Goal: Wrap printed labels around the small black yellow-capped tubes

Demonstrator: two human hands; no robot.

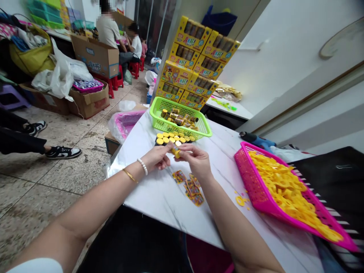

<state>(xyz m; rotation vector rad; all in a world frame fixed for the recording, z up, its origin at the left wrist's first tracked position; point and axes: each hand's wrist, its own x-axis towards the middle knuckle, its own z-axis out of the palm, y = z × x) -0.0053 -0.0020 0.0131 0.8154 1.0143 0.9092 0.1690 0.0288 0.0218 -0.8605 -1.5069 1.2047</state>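
Between my left hand [157, 156] and my right hand [197, 158] is a small tube [175, 151] with a printed wrap and a yellow end. Fingers of both hands are closed on it, above the white marbled table [153, 197]. Just beyond stand several dark tubes with yellow caps [166, 136], packed in rows. Below my hands lies a loose pile of small printed labels [193, 189]. A green basket [182, 131] behind the rows holds more tubes, lying on their sides.
At right, a pink basket [251, 187] is full of yellow plastic rings [278, 182]; a few bits lie beside it. Yellow display boxes [189, 70] are stacked at the back. A blue tool [258, 141] lies behind the pink basket. People sit by cardboard boxes [95, 57] far left.
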